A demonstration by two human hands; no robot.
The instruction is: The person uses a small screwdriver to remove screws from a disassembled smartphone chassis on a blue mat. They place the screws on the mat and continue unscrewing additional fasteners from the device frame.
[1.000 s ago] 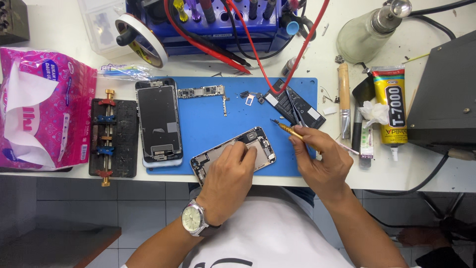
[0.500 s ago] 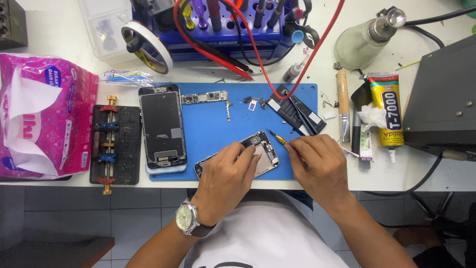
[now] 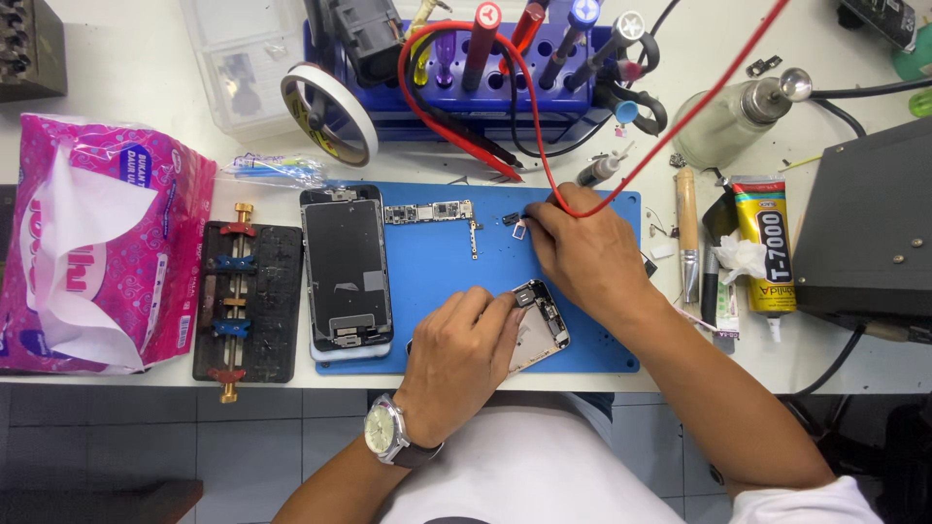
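Left hand (image 3: pixel 456 359), watch at the wrist, lies curled over the opened phone body (image 3: pixel 540 325), fingers pressed down on its near end and pinning it flat at the front edge of the blue work mat (image 3: pixel 437 281). Right hand (image 3: pixel 587 257) is stretched to the mat's far edge, fingertips drawn together at a small dark part (image 3: pixel 512 220); whether they actually pinch it cannot be told.

Progress, as judged: disassembly is well advanced. The glossy black screen panel (image 3: pixel 347 277) is off and lies at the mat's left, the narrow green logic board (image 3: pixel 427 212) lies bare above it, and the shell shows exposed metal internals. Reassembly is not evident; all 3 pieces lie apart.

Surroundings: black slotted board holder (image 3: pixel 238 301) with brass knobs, left of the mat; crinkled pink tissue pack (image 3: pixel 92 243) beyond it. Behind, a blue tool rack (image 3: pixel 505 82) holding upright drivers, with red probe leads (image 3: pixel 466 107) looping over it. To the right, a yellow glue tube (image 3: pixel 762 247) and a wooden-handled brush (image 3: pixel 687 228).
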